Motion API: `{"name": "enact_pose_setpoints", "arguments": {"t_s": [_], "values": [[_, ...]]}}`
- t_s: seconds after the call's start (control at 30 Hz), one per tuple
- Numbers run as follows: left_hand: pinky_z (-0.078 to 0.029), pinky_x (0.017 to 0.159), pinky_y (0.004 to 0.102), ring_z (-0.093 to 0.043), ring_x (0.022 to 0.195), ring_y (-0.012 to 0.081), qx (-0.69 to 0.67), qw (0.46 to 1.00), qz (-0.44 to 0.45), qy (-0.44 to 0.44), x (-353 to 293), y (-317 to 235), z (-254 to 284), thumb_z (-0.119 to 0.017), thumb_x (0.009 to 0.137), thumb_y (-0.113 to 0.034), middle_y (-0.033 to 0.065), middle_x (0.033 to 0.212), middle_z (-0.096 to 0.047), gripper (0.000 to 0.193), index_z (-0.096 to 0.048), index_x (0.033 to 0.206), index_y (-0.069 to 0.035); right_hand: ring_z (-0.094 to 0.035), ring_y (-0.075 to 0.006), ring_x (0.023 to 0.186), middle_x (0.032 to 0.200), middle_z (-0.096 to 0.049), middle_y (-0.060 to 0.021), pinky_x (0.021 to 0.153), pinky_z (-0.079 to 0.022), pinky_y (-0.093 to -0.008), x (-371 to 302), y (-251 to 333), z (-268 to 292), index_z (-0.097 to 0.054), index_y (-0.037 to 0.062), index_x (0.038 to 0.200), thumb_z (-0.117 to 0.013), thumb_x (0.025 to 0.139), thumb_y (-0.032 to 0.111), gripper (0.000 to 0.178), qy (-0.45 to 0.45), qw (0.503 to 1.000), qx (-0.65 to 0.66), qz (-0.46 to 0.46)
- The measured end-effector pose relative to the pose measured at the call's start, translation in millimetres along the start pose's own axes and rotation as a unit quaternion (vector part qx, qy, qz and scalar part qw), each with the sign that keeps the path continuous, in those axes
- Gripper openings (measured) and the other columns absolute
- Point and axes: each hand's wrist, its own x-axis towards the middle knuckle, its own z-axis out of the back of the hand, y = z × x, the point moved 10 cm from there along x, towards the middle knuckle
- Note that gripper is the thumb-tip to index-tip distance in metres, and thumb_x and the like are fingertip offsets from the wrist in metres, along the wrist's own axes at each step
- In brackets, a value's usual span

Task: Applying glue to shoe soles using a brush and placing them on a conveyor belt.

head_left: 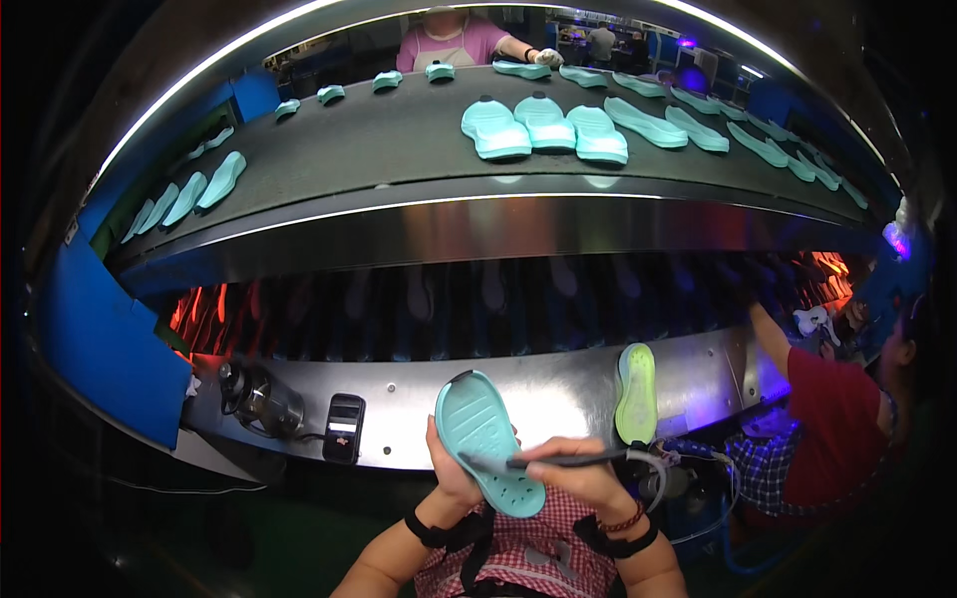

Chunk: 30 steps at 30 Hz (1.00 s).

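Behind the teal sole [485, 427], half-hidden left fingers [436, 445] hold it; right fingers [570, 447] grip a brush [519, 462].

Left hand [451, 478] grips a teal sole [480, 419], right hand [586, 476] angles a black tool [610, 456] across it (a yellow-green sole [637, 394] lies on the metal ledge [548, 391]), and more teal soles [546, 122] dot the belt [349, 149]!

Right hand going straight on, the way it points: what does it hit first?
The right hand would likely meet the pale teal, curved shoe sole held by the left hand; the slim black pen-like tool it grips overlaps the sole in view, though contact is unclear.
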Motion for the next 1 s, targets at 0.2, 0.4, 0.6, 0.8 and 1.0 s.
{"name": "enact_pose_setpoints", "arguments": {"t_s": [0.2, 0.4, 0.6, 0.8, 1.0], "values": [[-0.049, 0.07, 0.0405, -0.058, 0.078, 0.03, -0.007, 1.0, 0.001, -0.013, 0, -2, 1, -0.011, 0.079, -0.07, 0.0178, 0.091, -0.058, 0.083, -0.05, 0.108, -0.003, -0.058, -0.0095, 0.072, 0.087, -0.065, -0.0102, 0.064, -0.046, -0.0206, -1, 4, 13, -0.065, -0.0021, 0.095, -0.065, 0.075, 0.001, 0.021, -0.062, 0.991, 0.119, 0.024], [-0.048, 0.075, 0.0411, -0.058, 0.081, 0.0288, -0.026, 0.999, 0.02, 0.041, 1, -4, -14, -0.008, 0.079, -0.069, 0.0177, 0.092, -0.059, 0.086, -0.05, 0.109, -0.001, -0.06, -0.0119, 0.083, 0.088, -0.065, -0.0115, 0.074, -0.048, -0.0222, -2, 14, -14, -0.063, -0.0029, 0.095, -0.063, 0.078, 0.003, 0.018, 0.075, 0.995, -0.022, 0.056], [-0.049, 0.072, 0.0403, -0.059, 0.08, 0.0284, 0.003, 0.999, -0.021, 0.047, 5, -13, -17, -0.008, 0.079, -0.069, 0.0174, 0.092, -0.059, 0.085, -0.05, 0.109, -0.001, -0.059, -0.0104, 0.074, 0.084, -0.065, -0.0089, 0.066, -0.047, -0.0205, -2, 11, -2, -0.065, -0.0007, 0.095, -0.065, 0.076, 0.001, 0.02, 0.022, 0.999, -0.034, 0.026], [-0.049, 0.069, 0.0386, -0.059, 0.078, 0.0281, 0.018, 0.997, -0.073, 0.013, 9, -25, -19, -0.007, 0.079, -0.069, 0.017, 0.089, -0.058, 0.086, -0.049, 0.108, 0.0, -0.059, -0.0113, 0.074, 0.087, -0.065, -0.0111, 0.067, -0.047, -0.0224, -3, 17, 19, -0.064, -0.0027, 0.095, -0.063, 0.075, -0.001, 0.02, -0.063, 0.996, -0.04, 0.047], [-0.048, 0.066, 0.0357, -0.058, 0.074, 0.0263, 0.016, 0.989, -0.14, 0.04, 9, -43, -28, -0.006, 0.078, -0.071, 0.0167, 0.086, -0.058, 0.089, -0.051, 0.103, 0.001, -0.06, -0.0134, 0.076, 0.088, -0.064, -0.0135, 0.067, -0.048, -0.0231, -3, 27, 8, -0.065, -0.0005, 0.094, -0.064, 0.072, -0.004, 0.023, 0.009, 0.984, 0.144, 0.105]]}}
